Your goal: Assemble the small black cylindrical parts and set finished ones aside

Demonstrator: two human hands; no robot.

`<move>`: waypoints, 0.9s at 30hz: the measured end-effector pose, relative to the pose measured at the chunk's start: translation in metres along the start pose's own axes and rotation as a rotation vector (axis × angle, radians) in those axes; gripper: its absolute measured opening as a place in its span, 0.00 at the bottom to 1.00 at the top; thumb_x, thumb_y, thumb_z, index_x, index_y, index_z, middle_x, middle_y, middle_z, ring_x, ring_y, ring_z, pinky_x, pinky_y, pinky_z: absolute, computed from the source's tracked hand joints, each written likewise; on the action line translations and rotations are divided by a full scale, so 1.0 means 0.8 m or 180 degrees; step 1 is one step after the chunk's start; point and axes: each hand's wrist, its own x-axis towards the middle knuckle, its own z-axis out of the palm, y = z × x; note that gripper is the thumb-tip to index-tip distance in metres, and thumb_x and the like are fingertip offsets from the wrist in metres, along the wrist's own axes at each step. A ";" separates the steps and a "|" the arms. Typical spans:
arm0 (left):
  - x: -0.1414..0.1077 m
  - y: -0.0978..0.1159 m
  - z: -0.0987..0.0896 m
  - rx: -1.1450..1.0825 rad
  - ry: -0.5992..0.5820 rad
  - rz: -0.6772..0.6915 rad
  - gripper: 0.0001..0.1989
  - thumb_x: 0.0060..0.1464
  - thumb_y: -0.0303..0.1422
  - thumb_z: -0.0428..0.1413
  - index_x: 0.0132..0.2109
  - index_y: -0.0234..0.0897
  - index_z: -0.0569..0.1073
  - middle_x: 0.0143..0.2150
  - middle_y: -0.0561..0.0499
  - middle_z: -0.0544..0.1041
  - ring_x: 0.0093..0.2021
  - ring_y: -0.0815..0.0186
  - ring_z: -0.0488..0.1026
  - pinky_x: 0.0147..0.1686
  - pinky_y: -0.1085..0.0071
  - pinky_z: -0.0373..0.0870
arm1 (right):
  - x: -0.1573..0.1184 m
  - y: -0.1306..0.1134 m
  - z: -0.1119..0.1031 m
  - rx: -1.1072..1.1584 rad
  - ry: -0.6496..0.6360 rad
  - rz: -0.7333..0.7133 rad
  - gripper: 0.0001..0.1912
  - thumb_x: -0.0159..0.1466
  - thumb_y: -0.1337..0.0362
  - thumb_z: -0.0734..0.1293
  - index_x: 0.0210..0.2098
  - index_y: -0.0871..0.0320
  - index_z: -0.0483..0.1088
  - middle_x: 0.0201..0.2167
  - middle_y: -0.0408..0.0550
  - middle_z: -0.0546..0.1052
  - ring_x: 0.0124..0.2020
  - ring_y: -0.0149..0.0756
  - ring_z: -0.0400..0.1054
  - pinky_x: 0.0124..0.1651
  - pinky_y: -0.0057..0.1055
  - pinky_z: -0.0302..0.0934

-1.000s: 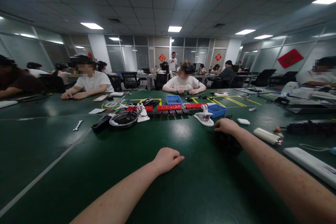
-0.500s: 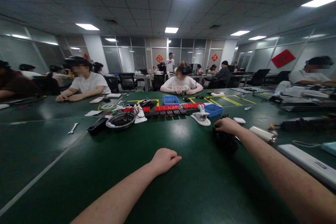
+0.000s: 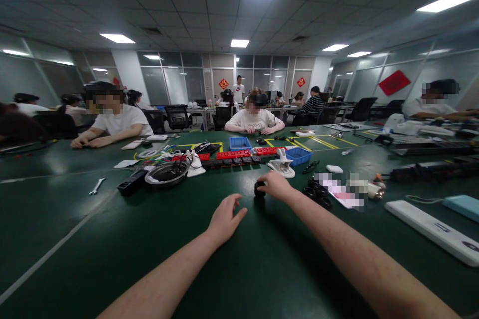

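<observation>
Gripped by the right hand (image 3: 277, 187), it's a small black object (image 3: 258, 190) — left hand (image 3: 223, 219) open, empty nearby — best steadied lightly from both sides.

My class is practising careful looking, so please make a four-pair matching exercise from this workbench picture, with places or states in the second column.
Column 1
1. wrench
2. left hand
3. right hand
4. white clip stand

Column 2
A. fingers on a small black object
B. beside a blue basket
C. lying left of a black device
D. holding nothing, thumb and fingers apart

Right pairs: 1-C, 2-D, 3-A, 4-B
</observation>
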 end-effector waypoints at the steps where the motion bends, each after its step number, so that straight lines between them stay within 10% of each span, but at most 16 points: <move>1: 0.001 -0.005 -0.001 -0.0101 0.0287 -0.0035 0.23 0.51 0.46 0.43 0.50 0.37 0.59 0.40 0.47 0.66 0.38 0.63 0.64 0.36 0.69 0.61 | 0.000 -0.019 0.001 0.0053 0.0014 -0.0129 0.14 0.52 0.58 0.64 0.38 0.53 0.70 0.34 0.47 0.74 0.38 0.41 0.62 0.39 0.32 0.53; 10: 0.015 -0.054 0.010 -0.1240 0.0305 0.0197 0.45 0.37 0.63 0.34 0.55 0.33 0.54 0.43 0.43 0.64 0.40 0.59 0.61 0.34 0.68 0.61 | -0.043 -0.082 -0.003 0.1477 0.0147 -0.0915 0.31 0.48 0.54 0.67 0.49 0.55 0.58 0.40 0.47 0.69 0.40 0.38 0.59 0.41 0.33 0.53; 19: 0.018 -0.031 -0.025 -0.0483 -0.1010 0.0386 0.31 0.33 0.46 0.59 0.47 0.41 0.64 0.44 0.49 0.66 0.45 0.59 0.62 0.44 0.65 0.59 | -0.051 -0.055 0.043 0.2211 -0.0648 -0.0638 0.36 0.43 0.55 0.70 0.49 0.58 0.59 0.38 0.48 0.68 0.38 0.39 0.61 0.40 0.34 0.56; 27: 0.024 -0.035 -0.043 -0.0569 -0.1137 0.0104 0.29 0.34 0.38 0.61 0.48 0.40 0.65 0.44 0.49 0.67 0.44 0.61 0.64 0.43 0.67 0.60 | -0.049 -0.058 0.049 0.2031 -0.0580 -0.0679 0.28 0.44 0.57 0.69 0.44 0.57 0.63 0.36 0.46 0.69 0.37 0.37 0.62 0.39 0.32 0.55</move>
